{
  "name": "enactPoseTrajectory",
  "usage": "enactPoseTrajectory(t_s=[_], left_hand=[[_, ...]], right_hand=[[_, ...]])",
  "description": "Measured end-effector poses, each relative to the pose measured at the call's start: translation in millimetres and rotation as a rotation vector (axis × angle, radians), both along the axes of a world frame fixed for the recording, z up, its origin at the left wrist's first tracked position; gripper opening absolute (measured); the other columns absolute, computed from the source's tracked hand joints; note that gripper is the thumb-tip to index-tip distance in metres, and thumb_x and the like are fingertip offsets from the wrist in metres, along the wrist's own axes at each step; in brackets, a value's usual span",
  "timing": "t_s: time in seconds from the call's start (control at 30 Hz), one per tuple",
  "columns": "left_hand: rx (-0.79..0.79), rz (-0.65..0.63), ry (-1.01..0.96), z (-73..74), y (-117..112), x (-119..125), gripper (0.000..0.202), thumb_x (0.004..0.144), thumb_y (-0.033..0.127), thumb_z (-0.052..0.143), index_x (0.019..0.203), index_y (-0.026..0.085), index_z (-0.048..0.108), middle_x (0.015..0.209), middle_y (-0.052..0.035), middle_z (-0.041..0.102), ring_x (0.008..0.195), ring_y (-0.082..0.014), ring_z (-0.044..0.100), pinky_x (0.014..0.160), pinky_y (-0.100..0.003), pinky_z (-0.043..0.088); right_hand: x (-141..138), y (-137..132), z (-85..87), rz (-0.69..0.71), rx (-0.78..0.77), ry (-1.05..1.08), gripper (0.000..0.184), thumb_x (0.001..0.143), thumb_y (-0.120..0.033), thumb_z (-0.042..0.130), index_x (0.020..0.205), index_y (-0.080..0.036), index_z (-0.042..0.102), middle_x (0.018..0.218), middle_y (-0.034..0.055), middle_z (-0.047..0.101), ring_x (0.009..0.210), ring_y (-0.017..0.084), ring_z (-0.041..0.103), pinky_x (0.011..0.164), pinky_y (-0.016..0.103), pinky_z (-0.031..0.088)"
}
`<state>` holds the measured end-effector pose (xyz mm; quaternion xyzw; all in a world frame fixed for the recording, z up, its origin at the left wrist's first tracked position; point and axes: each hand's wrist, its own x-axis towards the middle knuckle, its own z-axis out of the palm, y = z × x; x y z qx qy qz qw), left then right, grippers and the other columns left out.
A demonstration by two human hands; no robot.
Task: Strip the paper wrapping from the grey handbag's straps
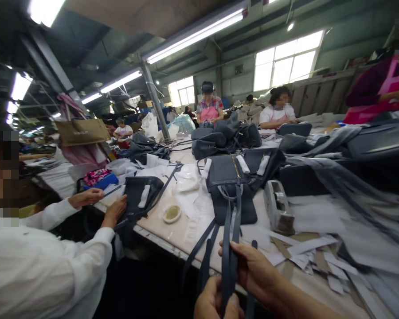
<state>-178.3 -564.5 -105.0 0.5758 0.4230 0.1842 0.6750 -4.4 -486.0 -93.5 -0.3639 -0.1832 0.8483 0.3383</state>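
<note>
the dark straps (226,266) run lengthwise from the dark bag (222,170) toward you, over the front edge of the table (159,235). the bag lies ahead of both your hands. your right hand (254,266) is nearer it, pinching the straps by that edge; your left hand (209,301) pinches them lower, toward their near end. whether the bag holds anything, you cannot tell. left of it, near the front edge, a shallow dish (172,221) holds something yellowish.
</note>
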Motion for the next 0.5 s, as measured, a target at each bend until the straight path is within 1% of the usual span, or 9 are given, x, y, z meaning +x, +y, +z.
enactPoseTrajectory(t_s=[0.1,0.13,0.17,0.2,0.27,0.33,0.4,0.47,0.5], left_hand=[[0.329,0.655,0.265,-13.9,-45.1,21.2,0.045,0.088,0.058,0.057,0.123,0.031,0.064,0.116,-0.0147,0.07,0.104,-0.0331,0.068,0.087,-0.039,0.053],[0.431,0.793,0.367,-15.2,-55.6,24.4,0.042,0.088,0.056,0.057,0.121,0.031,0.065,0.116,-0.0152,0.069,0.107,-0.0335,0.066,0.091,-0.04,0.051],[0.506,0.858,0.459,-14.0,-63.7,25.5,0.039,0.089,0.054,0.056,0.119,0.031,0.066,0.117,-0.0159,0.068,0.11,-0.0337,0.064,0.094,-0.041,0.048],[0.562,0.899,0.536,-10.3,-69.6,24.9,0.036,0.089,0.052,0.056,0.115,0.03,0.068,0.115,-0.0167,0.068,0.109,-0.034,0.064,0.094,-0.041,0.048],[0.618,0.96,0.643,3.2,-76.6,21.0,0.03,0.089,0.052,0.056,0.098,0.028,0.071,0.102,-0.0171,0.07,0.098,-0.0332,0.066,0.086,-0.041,0.049],[0.538,0.979,0.63,18.9,-80.2,17.9,0.034,0.089,0.055,0.054,0.079,0.025,0.067,0.081,-0.0137,0.068,0.079,-0.0287,0.067,0.072,-0.037,0.05],[0.308,0.931,0.416,29.0,-82.8,19.6,0.043,0.091,0.06,0.049,0.075,0.022,0.062,0.068,-0.0092,0.066,0.063,-0.0229,0.064,0.058,-0.031,0.048],[0.09,0.862,0.08,28.9,-85.2,26.3,0.046,0.09,0.062,0.05,0.082,0.018,0.062,0.065,-0.0062,0.065,0.052,-0.0172,0.06,0.05,-0.026,0.043],[0.027,0.836,-0.071,25.6,-86.7,31.0,0.044,0.089,0.061,0.055,0.086,0.017,0.063,0.065,-0.005,0.065,0.049,-0.0145,0.058,0.049,-0.024,0.042]], right_hand=[[5.4,-22.8,-7.4,0.053,0.129,0.012,0.034,0.069,-0.033,0.079,0.094,-0.011,0.071,0.074,0.0049,0.071,0.052,0.009,0.056,0.042,0.017,0.033],[8.2,-30.4,-8.9,0.066,0.154,0.014,0.035,0.068,-0.032,0.079,0.096,-0.012,0.071,0.073,0.0039,0.07,0.053,0.009,0.056,0.043,0.017,0.033],[11.1,-37.8,-10.0,0.082,0.174,0.015,0.035,0.068,-0.031,0.079,0.097,-0.012,0.071,0.072,0.003,0.07,0.054,0.009,0.057,0.046,0.017,0.035],[14.2,-45.0,-10.9,0.104,0.197,0.014,0.034,0.068,-0.031,0.078,0.096,-0.012,0.072,0.07,0.0023,0.069,0.057,0.01,0.058,0.049,0.018,0.039],[20.7,-58.0,-13.2,0.175,0.286,-0.011,0.033,0.067,-0.032,0.076,0.093,-0.012,0.073,0.067,0.002,0.068,0.059,0.012,0.059,0.055,0.022,0.043],[27.1,-69.2,-16.9,0.263,0.404,-0.101,0.033,0.068,-0.034,0.076,0.092,-0.011,0.074,0.066,0.0033,0.068,0.057,0.012,0.057,0.053,0.022,0.041],[32.9,-78.8,-21.7,0.336,0.477,-0.188,0.033,0.068,-0.035,0.074,0.091,-0.011,0.075,0.067,0.0046,0.069,0.055,0.012,0.055,0.049,0.021,0.037],[37.5,-86.8,-26.3,0.358,0.481,-0.199,0.033,0.069,-0.037,0.073,0.091,-0.012,0.074,0.066,0.0039,0.068,0.052,0.011,0.054,0.045,0.02,0.036],[39.4,-90.2,-28.4,0.366,0.471,-0.169,0.034,0.07,-0.039,0.073,0.091,-0.012,0.073,0.066,0.0033,0.068,0.05,0.011,0.054,0.043,0.02,0.036]])
